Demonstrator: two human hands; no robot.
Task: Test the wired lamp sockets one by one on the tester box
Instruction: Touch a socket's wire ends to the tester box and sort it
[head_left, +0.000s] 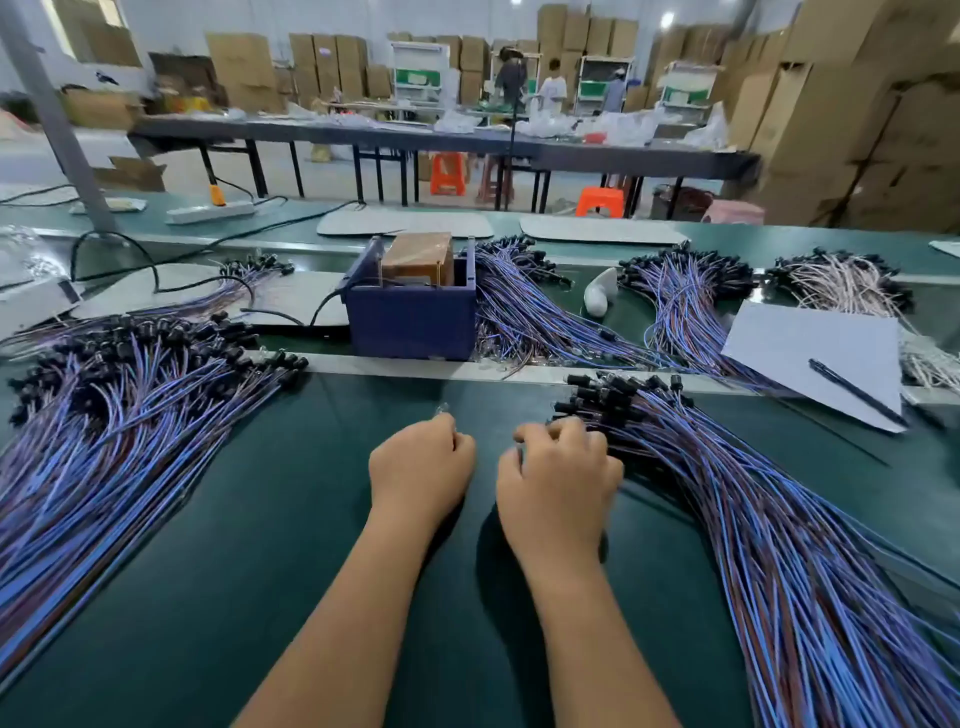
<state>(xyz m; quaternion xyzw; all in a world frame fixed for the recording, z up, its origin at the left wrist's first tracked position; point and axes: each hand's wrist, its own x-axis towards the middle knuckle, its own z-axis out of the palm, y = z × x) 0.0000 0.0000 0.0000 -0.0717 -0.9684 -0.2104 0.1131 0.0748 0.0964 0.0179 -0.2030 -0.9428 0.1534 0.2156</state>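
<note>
The blue tester box stands at mid-table with a brown block in its top and a black cable at its left. To its left a big pile of wired lamp sockets fans out, with black sockets on blue and brown wires. A second pile lies on the right. My left hand is curled on the green mat, pinching a small clear bulb at its fingertips. Fingers of my right hand curl round black sockets at the near edge of the right pile.
More wire bundles lie behind and right of the box. A grey sheet with a black pen sits at the right, a white object behind it. A power strip and cables run at the back left. People work at a far table.
</note>
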